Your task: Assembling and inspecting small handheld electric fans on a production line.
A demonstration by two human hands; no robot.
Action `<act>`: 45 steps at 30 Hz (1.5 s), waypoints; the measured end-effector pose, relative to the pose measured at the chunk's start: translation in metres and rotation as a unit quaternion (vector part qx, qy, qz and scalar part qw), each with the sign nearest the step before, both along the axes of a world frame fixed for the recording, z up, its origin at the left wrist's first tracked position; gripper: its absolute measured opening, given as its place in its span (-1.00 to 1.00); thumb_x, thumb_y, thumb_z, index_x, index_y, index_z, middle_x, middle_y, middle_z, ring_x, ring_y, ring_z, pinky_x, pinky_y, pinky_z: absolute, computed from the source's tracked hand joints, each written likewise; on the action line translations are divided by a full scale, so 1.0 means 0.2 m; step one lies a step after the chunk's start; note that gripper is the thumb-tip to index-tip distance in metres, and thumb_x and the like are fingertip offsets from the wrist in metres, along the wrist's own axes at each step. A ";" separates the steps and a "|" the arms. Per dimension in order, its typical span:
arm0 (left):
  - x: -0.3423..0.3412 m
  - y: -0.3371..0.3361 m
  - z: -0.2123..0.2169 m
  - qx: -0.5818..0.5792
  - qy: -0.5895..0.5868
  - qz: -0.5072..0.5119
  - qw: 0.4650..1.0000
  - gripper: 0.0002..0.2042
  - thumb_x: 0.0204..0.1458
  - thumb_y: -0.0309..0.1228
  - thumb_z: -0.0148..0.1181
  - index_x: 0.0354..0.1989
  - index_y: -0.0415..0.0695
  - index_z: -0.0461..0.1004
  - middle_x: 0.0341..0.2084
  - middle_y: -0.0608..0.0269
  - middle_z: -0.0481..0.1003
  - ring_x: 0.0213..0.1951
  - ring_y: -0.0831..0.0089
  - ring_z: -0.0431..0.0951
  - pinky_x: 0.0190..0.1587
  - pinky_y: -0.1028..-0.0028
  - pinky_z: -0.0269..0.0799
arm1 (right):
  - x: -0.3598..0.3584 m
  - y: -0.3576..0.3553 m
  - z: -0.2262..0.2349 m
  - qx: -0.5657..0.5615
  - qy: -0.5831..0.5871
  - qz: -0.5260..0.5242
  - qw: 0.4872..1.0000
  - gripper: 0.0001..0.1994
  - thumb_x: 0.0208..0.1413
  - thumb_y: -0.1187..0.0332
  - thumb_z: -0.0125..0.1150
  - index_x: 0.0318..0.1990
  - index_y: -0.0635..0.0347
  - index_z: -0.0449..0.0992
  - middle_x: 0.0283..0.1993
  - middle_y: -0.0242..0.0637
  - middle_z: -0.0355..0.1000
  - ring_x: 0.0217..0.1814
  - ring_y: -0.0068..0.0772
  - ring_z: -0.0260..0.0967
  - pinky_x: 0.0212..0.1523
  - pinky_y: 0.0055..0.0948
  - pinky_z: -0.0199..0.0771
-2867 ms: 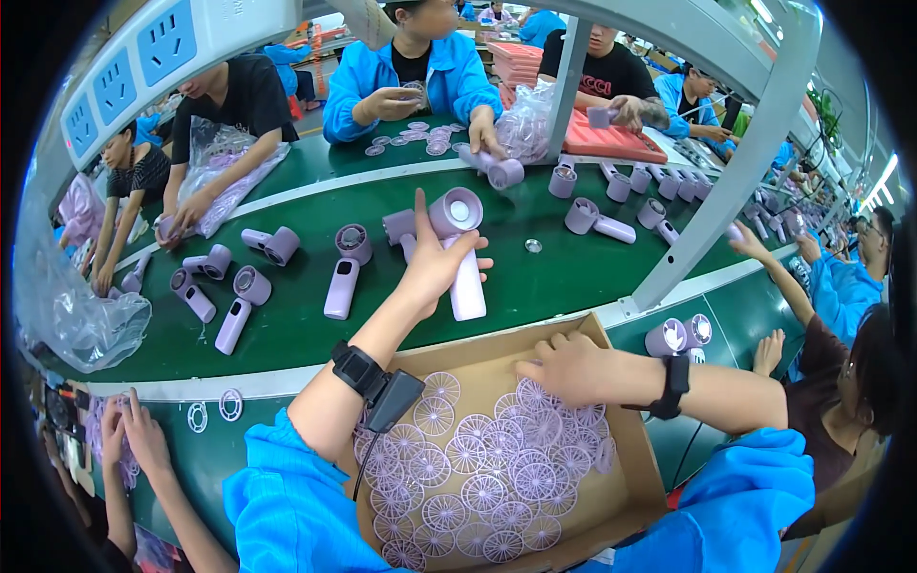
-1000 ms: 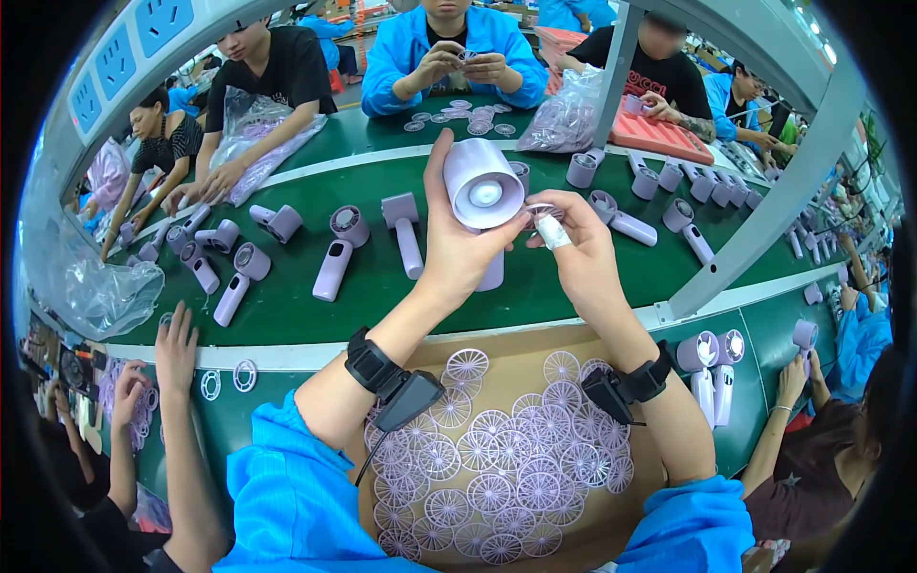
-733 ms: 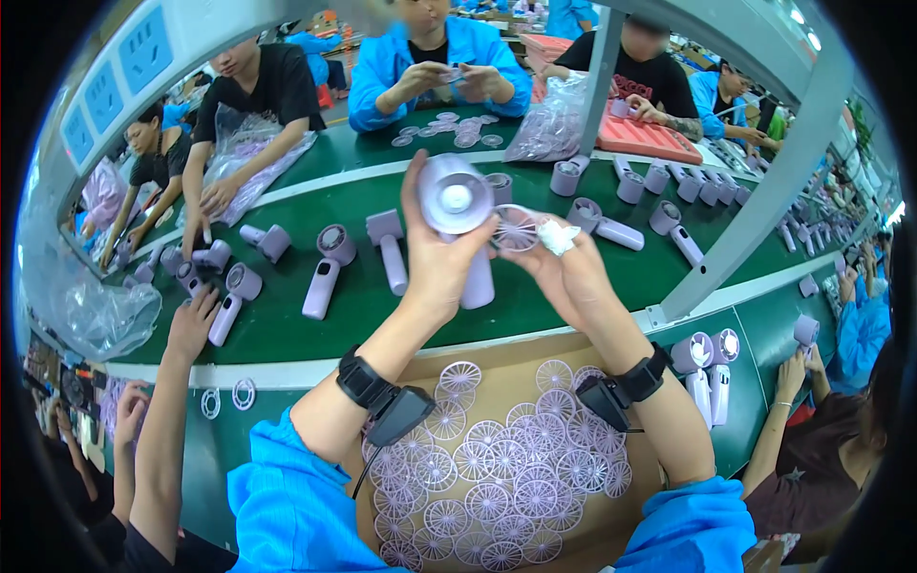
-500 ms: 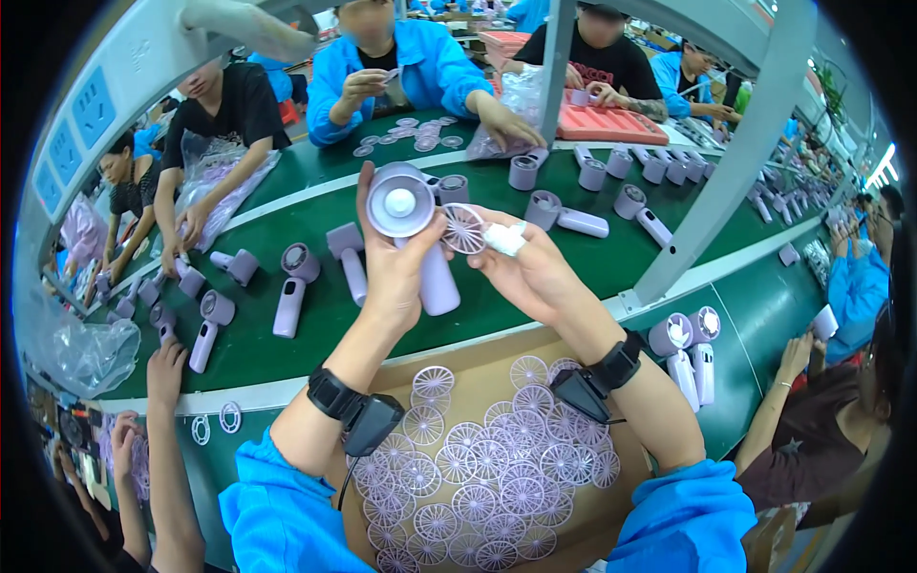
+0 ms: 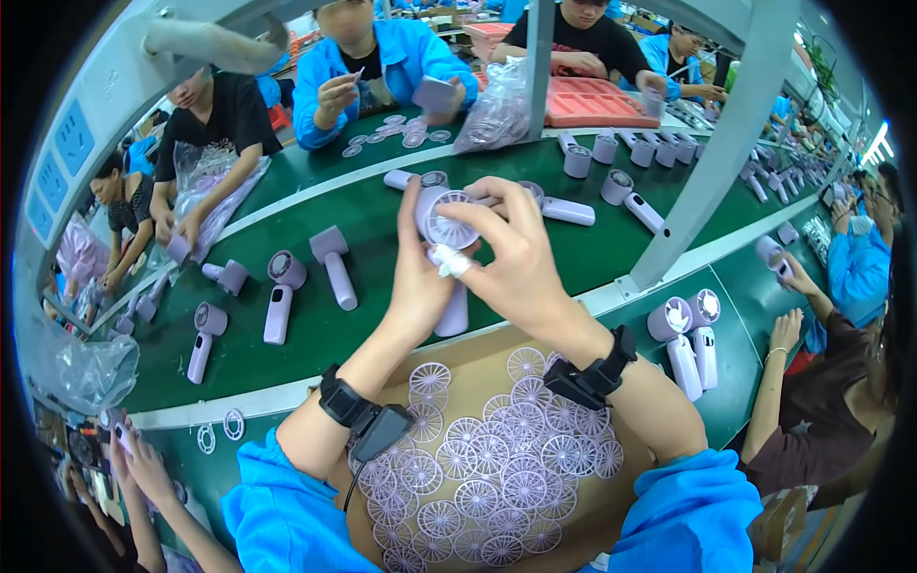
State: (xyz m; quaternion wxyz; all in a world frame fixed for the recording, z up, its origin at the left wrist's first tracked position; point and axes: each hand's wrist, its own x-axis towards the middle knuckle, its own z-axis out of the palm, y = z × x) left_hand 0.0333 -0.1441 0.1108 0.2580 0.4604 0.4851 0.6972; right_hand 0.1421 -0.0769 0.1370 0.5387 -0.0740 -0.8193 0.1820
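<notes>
My left hand [image 5: 420, 272] is wrapped round a lilac handheld fan [image 5: 453, 313], its round head up and its handle pointing down between my wrists. Over the open face of the head lies a spoked round grille [image 5: 453, 222]. My right hand [image 5: 511, 244] presses on this grille with its fingers, the thumb at the lower rim. White wrapping [image 5: 453, 261] covers the tip of that thumb. Below my forearms a cardboard box [image 5: 458, 361] holds a heap of loose lilac spoked grilles [image 5: 523, 487].
On the green conveyor [image 5: 239, 361] lie several lilac fans [image 5: 278, 310]. Two fans [image 5: 683, 349] rest on the right-hand table. A grey metal post [image 5: 712, 158] rises right of my hands. Two rings [image 5: 233, 424] lie at left. Co-workers sit across the belt and at both sides.
My right hand has brought the grille from beside the fan onto its head and now presses there. The fan has come slightly right and lower. Across the belt, a co-worker has picked up a fan.
</notes>
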 end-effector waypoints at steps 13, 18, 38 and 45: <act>0.00 -0.02 -0.01 0.009 0.066 0.004 0.998 -0.11 -0.04 -0.68 0.14 0.36 0.05 -0.32 0.10 -0.03 0.22 0.06 0.24 0.39 -0.02 0.36 0.45 | 0.00 -0.01 0.00 0.052 0.004 -0.006 0.999 -0.58 -0.36 0.50 0.38 -0.19 0.17 0.52 -0.11 -0.14 0.31 -0.13 -0.14 0.27 -0.14 -0.27 0.38; 0.01 -0.02 0.00 -0.013 0.074 0.011 0.997 -0.13 -0.04 -0.68 0.14 0.36 0.05 -0.31 0.09 -0.02 0.24 0.05 0.24 0.39 -0.01 0.37 0.43 | 0.01 0.00 0.00 0.068 -0.011 -0.023 0.997 -0.58 -0.37 0.51 0.42 -0.20 0.17 0.55 -0.10 -0.16 0.33 -0.09 -0.20 0.29 -0.16 -0.35 0.39; 0.01 -0.03 0.03 -0.073 -0.038 -0.084 0.993 -0.21 0.02 -0.69 0.01 0.35 0.13 -0.27 -0.01 0.02 0.29 -0.14 0.33 0.48 -0.31 0.42 0.54 | 0.03 0.05 -0.01 0.105 -0.053 -0.036 0.992 -0.61 -0.34 0.53 0.36 -0.19 0.17 0.56 -0.04 -0.14 0.34 -0.03 -0.15 0.28 -0.10 -0.32 0.39; -0.03 -0.05 0.04 -0.114 -0.062 -0.135 0.982 -0.34 0.11 -0.54 -0.11 0.32 0.14 -0.27 -0.28 0.12 0.38 -0.51 0.48 0.47 -0.55 0.50 0.46 | -0.01 0.12 -0.03 0.148 -0.089 -0.070 0.982 -0.58 -0.10 0.50 0.24 0.01 0.08 0.48 0.02 -0.18 0.31 0.00 -0.21 0.29 -0.05 -0.41 0.36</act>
